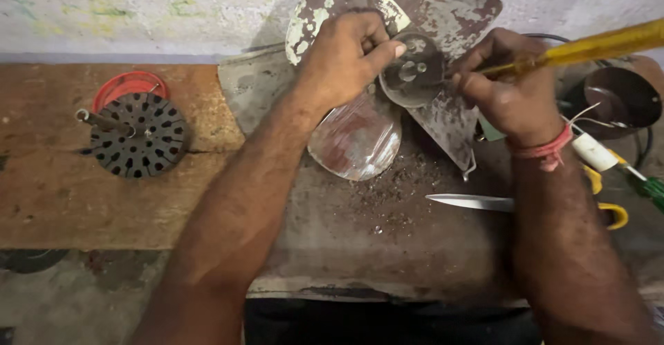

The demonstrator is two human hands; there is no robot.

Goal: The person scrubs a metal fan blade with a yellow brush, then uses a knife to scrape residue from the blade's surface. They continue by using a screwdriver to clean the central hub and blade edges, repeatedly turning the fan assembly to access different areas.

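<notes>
The fan hub [413,74] sits at the bench's far edge, between both hands. The left hand [346,58] is clenched on the hub's rim and a blade root. The yellow-handled screwdriver [595,46] is grasped by the right hand [512,86], its long axis running right to left, tip at the hub.

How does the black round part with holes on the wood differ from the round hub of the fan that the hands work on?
The black perforated disc lies alone on the wooden board; the fan hub sits among flaking blades. The disc is untouched; the left hand grips the hub, the right hand applies a yellow-handled screwdriver. Both are round.
</notes>
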